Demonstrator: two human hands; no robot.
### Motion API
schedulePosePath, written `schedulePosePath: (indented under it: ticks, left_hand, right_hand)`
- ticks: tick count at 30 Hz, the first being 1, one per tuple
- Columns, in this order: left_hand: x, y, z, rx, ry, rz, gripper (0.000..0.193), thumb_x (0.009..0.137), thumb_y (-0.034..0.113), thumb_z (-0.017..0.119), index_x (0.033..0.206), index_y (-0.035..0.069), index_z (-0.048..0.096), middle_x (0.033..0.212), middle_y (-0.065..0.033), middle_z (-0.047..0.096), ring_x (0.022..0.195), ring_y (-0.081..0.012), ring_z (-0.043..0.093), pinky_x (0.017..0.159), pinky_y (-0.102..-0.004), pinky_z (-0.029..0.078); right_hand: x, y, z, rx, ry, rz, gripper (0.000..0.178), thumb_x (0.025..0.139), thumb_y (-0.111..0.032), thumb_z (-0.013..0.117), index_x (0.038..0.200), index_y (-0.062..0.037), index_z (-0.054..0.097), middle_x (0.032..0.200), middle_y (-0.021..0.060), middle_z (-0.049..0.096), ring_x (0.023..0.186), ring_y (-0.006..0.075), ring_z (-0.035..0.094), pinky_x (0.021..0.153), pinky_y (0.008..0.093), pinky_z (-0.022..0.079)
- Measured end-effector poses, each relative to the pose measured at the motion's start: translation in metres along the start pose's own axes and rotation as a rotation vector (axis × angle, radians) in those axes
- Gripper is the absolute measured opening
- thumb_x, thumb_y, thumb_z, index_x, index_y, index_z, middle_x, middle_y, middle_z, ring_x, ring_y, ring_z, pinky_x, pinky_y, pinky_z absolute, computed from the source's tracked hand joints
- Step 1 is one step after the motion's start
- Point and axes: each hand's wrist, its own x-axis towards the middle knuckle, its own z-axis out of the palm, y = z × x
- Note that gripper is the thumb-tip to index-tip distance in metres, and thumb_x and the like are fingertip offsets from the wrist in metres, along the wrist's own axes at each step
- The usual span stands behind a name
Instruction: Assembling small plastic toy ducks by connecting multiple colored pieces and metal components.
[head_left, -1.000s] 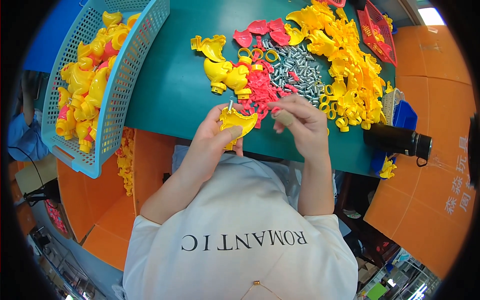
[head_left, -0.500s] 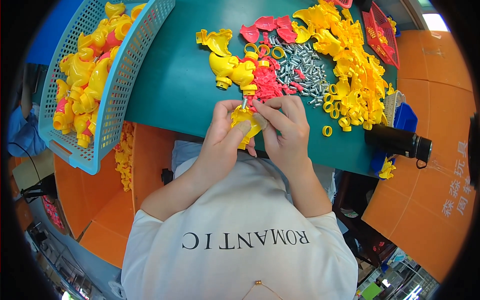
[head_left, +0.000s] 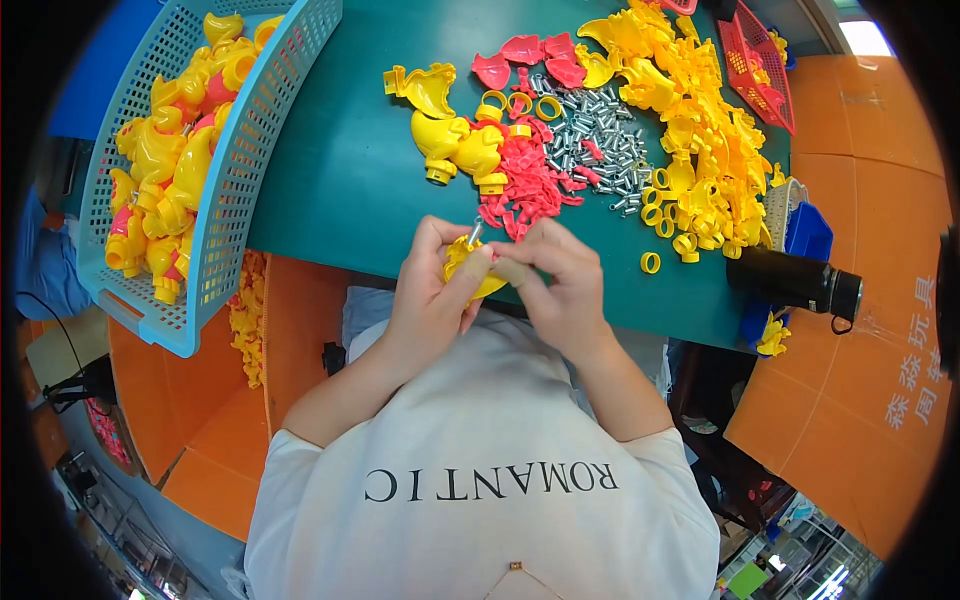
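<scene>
Head view: right hand [head_left: 562,285] now brought in against left hand [head_left: 425,280], with a clear gap between the two a second ago and a small red piece seemingly at the right fingertips then; red piece no longer clearly visible. Judging by this, close two-handed work on the yellow half-shell [head_left: 488,288] rather than a reach toward loose parts. Half-shell just in front of the chest, by the near edge of the green counter [head_left: 330,190], more covered by fingers than half a second ago, with a metal cylinder [head_left: 476,232] sticking up at its far end. Left grip snug around the half-shell, thumb across its upper face. Right grip narrow, thumb and forefinger close together at the shell's right side; whether pinching a small part or only pressing, impossible to tell. Elbows spread wide, forearms converging away from the body, fingertips meeting over the shell. Beyond the hands, on the counter: red pieces [head_left: 530,180] in a heap, with metal cylinders [head_left: 612,145] beside.
</scene>
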Motion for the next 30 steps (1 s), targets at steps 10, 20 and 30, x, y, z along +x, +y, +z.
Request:
schedulePosePath:
  ticks: [10, 20, 30]
  left_hand:
    - [0.014, 0.035, 0.0, -0.211, 0.193, -0.069, 0.027, 0.096, 0.024, 0.051, 0.114, 0.007, 0.042, 0.093, -0.0095, 0.056, 0.063, -0.0112, 0.051, 0.048, -0.0239, 0.043]
    - [0.009, 0.048, 0.021, -0.289, 0.093, -0.143, 0.023, 0.095, 0.019, 0.052, 0.111, 0.007, 0.043, 0.088, -0.0096, 0.056, 0.06, -0.0127, 0.05, 0.048, -0.0276, 0.043]
    - [0.016, 0.054, 0.011, -0.291, 0.091, -0.114, 0.022, 0.095, 0.021, 0.053, 0.109, 0.008, 0.044, 0.087, -0.0081, 0.056, 0.06, -0.0117, 0.051, 0.046, -0.0258, 0.043]
  right_hand:
    - [0.05, 0.003, -0.079, -0.313, 0.421, 0.01, 0.017, 0.078, -0.002, 0.068, 0.095, -0.0012, 0.068, 0.087, 0.0041, 0.06, 0.068, 0.0091, 0.052, 0.062, 0.0212, 0.04]
    - [0.128, 0.015, -0.068, -0.706, -0.049, -0.358, 0.014, 0.076, -0.01, 0.069, 0.085, -0.0003, 0.066, 0.086, 0.0115, 0.059, 0.08, 0.0267, 0.058, 0.071, 0.0345, 0.048]
    - [0.141, 0.003, -0.101, -0.493, -0.023, 0.05, 0.017, 0.079, -0.014, 0.069, 0.09, -0.0008, 0.068, 0.084, 0.0082, 0.058, 0.076, 0.0195, 0.057, 0.069, 0.0298, 0.046]
